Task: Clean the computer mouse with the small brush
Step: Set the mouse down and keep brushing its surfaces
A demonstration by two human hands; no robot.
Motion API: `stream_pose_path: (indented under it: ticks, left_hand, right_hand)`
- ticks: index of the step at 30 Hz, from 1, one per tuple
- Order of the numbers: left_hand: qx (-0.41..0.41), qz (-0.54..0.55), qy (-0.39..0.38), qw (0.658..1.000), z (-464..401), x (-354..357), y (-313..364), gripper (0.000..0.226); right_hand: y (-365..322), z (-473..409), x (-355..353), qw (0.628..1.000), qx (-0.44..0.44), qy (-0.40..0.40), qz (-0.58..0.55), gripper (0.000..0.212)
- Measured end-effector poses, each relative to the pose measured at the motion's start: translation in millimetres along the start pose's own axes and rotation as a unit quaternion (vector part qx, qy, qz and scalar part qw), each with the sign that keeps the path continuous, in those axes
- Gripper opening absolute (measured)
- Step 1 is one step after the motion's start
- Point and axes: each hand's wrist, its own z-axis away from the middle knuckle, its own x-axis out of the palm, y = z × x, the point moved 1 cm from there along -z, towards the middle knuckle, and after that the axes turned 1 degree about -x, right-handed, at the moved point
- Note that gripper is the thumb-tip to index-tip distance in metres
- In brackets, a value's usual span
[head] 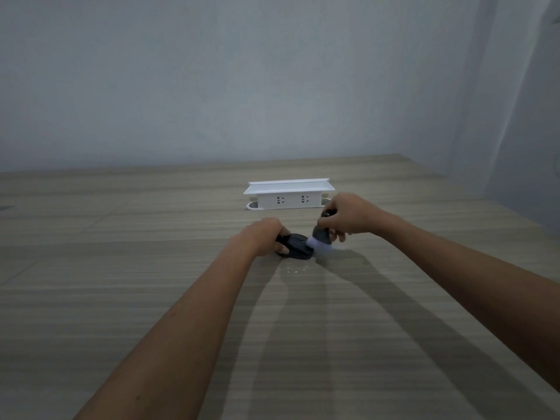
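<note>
At the centre of the frame the dark oval computer mouse (pixel 298 249) lies on the desk, clamped by the left hand (pixel 263 234), while the right hand (pixel 348 214) grips the small black-handled, white-bristled brush (pixel 321 237) against its right edge. Just above stands a white socket box (pixel 288 195), with pale crumbs (pixel 291 270) just below the mouse. The striped wood-grain desk (pixel 151 268) meets a plain grey wall (pixel 242 71).

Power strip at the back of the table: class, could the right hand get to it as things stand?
Probably yes, though not freely. The power strip sits just beyond the right hand with bare table between them, but that hand is closed around the brush, so it would have to put it down first.
</note>
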Motion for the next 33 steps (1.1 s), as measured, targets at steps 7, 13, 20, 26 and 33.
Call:
stream_pose_path:
  ticks: [7,13,20,26,33]
  left_hand:
    - [0.001,-0.006,0.002,1.000,0.9,0.0,0.6,0.037]
    - [-0.004,-0.005,-0.002,1.000,1.0,-0.3,0.6,0.037]
    - [-0.006,-0.002,0.000,1.000,3.1,-1.1,1.6,0.037]
    - [-0.004,0.003,-0.005,1.000,2.9,-1.0,1.3,0.035]
    - [-0.003,0.001,-0.002,1.000,3.9,-1.8,1.6,0.035]
  right_hand:
    - [5.3,-2.1,5.3,0.997,0.061,-0.031,-0.030,0.020]
    - [4.5,-2.5,1.6,0.985,0.071,-0.011,-0.155,0.022]
    - [10.3,-7.0,14.2,0.980,0.113,-0.022,-0.163,0.019]
    - [19.5,-7.9,11.6,0.988,0.083,0.061,-0.115,0.019]
    - [14.3,-3.5,23.4,0.971,0.083,-0.013,-0.225,0.010]
